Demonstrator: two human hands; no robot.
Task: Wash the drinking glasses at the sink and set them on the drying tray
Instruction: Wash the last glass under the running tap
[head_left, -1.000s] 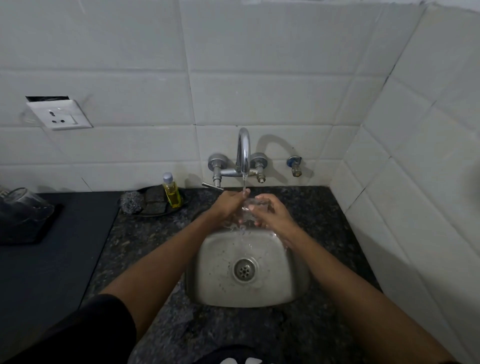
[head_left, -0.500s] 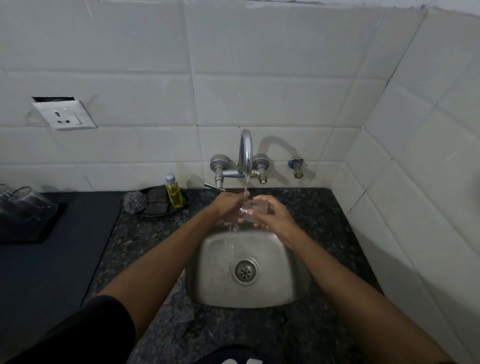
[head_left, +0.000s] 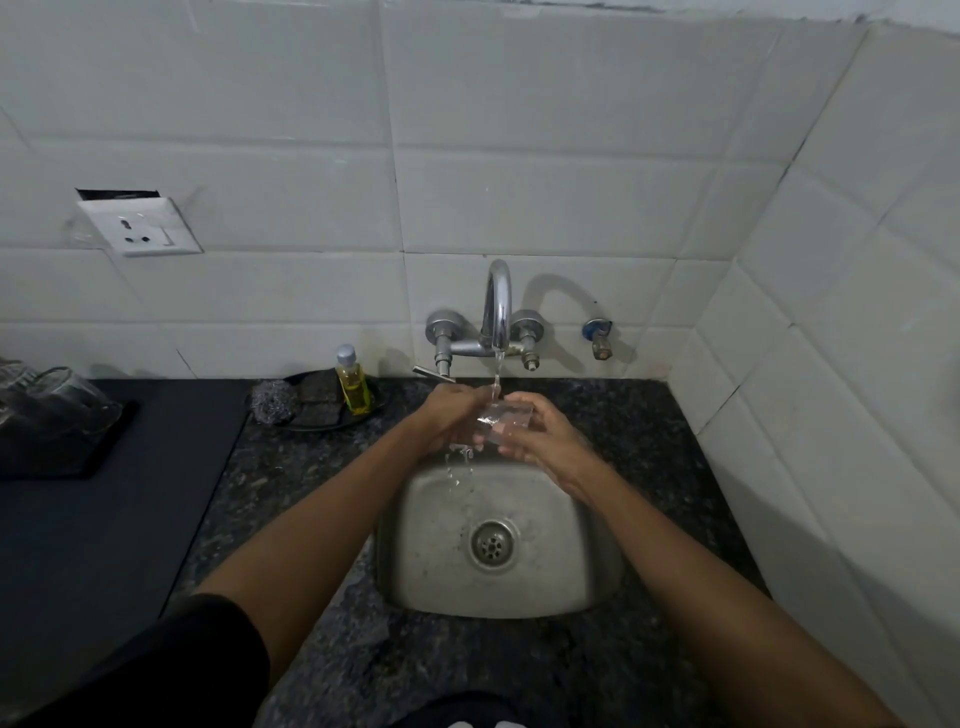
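Note:
A clear drinking glass is held under the running tap, over the back edge of the steel sink. My left hand grips it from the left and my right hand grips it from the right. Water streams onto the glass and drips off it into the basin. At the far left, upturned glasses stand on a dark drying tray.
A yellow soap bottle, a steel scrubber and a sponge sit on a dark dish left of the tap. A wall socket hangs at the upper left. Tiled walls close the back and right. Speckled granite counter surrounds the sink.
Both hands have kept the glass under the stream, shifting it slightly. Water now drips from the glass at the left-hand side.

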